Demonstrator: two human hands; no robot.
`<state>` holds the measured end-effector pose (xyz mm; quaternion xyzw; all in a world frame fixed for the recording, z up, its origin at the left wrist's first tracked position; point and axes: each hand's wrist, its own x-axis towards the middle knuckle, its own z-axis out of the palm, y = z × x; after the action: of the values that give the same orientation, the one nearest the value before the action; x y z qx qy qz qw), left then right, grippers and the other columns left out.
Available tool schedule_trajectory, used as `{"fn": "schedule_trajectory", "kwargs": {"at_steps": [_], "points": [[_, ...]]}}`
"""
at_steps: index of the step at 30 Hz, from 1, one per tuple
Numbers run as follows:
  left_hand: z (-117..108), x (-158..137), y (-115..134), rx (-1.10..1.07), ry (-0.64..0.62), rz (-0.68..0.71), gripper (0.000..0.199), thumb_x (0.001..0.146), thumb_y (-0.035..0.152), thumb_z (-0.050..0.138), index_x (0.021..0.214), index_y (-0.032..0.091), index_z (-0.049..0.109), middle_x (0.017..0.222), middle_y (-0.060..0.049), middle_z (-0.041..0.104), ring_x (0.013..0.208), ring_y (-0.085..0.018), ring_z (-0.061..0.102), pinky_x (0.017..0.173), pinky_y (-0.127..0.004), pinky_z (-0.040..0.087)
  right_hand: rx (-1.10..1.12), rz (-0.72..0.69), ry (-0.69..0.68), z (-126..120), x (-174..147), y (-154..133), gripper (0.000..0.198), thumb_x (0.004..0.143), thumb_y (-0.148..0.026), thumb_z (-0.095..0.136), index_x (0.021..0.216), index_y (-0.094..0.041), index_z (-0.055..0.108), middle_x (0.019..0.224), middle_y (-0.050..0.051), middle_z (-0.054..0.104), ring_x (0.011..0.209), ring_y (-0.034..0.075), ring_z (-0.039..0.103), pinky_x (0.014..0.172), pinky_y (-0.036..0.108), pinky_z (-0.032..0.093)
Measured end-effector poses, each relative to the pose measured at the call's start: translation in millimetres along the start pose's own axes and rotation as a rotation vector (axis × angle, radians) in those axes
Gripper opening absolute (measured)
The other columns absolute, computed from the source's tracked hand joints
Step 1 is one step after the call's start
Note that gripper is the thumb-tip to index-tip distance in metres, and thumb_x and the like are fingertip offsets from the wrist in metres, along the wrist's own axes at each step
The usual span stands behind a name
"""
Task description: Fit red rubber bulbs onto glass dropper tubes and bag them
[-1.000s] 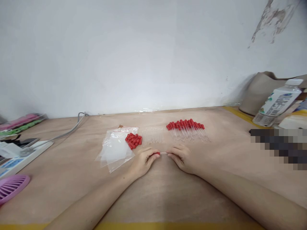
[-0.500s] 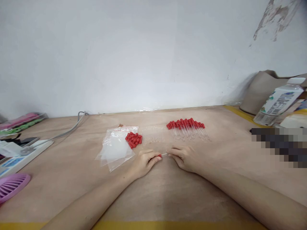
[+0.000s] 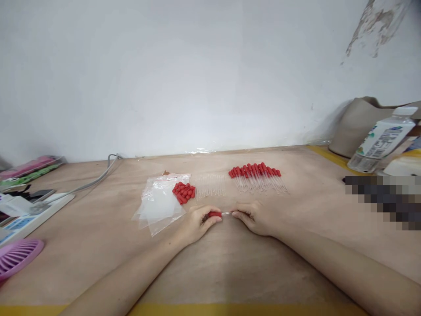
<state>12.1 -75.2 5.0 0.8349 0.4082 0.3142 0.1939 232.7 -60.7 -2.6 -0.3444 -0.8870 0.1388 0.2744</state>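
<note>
Bulb (image 3: 215, 214) and tube (image 3: 226, 213) run in line — left hand (image 3: 200, 223) pinched closed on the bulb, right hand (image 3: 250, 218) pinched closed on the tube — loose bulbs (image 3: 184, 192) nearby.

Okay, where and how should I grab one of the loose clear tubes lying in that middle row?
Probably at the right end of the row of clear tubes, pinching one by its near end from above and your side. They lie side by side, near ends towards you, with the pile of red bulbs crowding the left end and a gap before the red-topped droppers.
</note>
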Motion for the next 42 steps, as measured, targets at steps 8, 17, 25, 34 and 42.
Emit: {"fn": "schedule_trajectory", "kwargs": {"at_steps": [8, 17, 25, 34, 42], "points": [[0, -2, 5, -0.043, -0.071, -0.032, 0.019, 0.086, 0.028, 0.047, 0.085, 0.018, 0.064, 0.077, 0.001, 0.065, 0.067, -0.011, 0.056, 0.061, -0.020, 0.043, -0.045, -0.067, 0.054, 2, 1, 4, 0.025, 0.088, -0.029, 0.040, 0.090, -0.024, 0.065, 0.077, 0.000, 0.064, 0.067, 0.011, 0.055, 0.059, 0.022, 0.037], [4, -3, 0, 0.018, -0.018, 0.003, 0.022, 0.085, 0.032, 0.049, 0.086, 0.017, 0.065, 0.075, -0.002, 0.066, 0.065, -0.012, 0.058, 0.059, -0.021, 0.044, -0.224, -0.105, 0.134, 9, 0, 0, 0.022, 0.086, -0.024, 0.043, 0.087, -0.023, 0.065, 0.075, 0.001, 0.064, 0.063, 0.011, 0.054, 0.052, 0.023, 0.030], [3, 0, -8, 0.033, 0.066, -0.016, 0.022, 0.080, 0.034, 0.056, 0.089, 0.017, 0.066, 0.081, -0.003, 0.069, 0.068, -0.014, 0.061, 0.063, -0.023, 0.048, -0.066, -0.004, 0.072, 8, 1, -4, 0.018, 0.085, -0.025, 0.044, 0.096, -0.019, 0.058, 0.081, 0.003, 0.063, 0.069, 0.013, 0.056, 0.061, 0.024, 0.041], [1, 1, -10, -0.035, 0.015, -0.061, 0.023, 0.083, 0.033, 0.052, 0.088, 0.017, 0.067, 0.077, -0.002, 0.068, 0.066, -0.014, 0.061, 0.061, -0.023, 0.047, -0.093, -0.150, 0.225, 16, -2, 12, 0.020, 0.088, -0.021, 0.036, 0.087, -0.017, 0.056, 0.075, 0.004, 0.057, 0.065, 0.013, 0.052, 0.059, 0.024, 0.040], [0, 0, -4, -0.110, -0.062, -0.086, 0.023, 0.083, 0.032, 0.051, 0.090, 0.016, 0.067, 0.078, -0.002, 0.068, 0.066, -0.014, 0.060, 0.060, -0.022, 0.046, -0.196, -0.185, 0.216, 16, -3, 6, 0.022, 0.088, -0.020, 0.037, 0.086, -0.017, 0.059, 0.071, 0.003, 0.056, 0.061, 0.011, 0.048, 0.055, 0.022, 0.036]]}}
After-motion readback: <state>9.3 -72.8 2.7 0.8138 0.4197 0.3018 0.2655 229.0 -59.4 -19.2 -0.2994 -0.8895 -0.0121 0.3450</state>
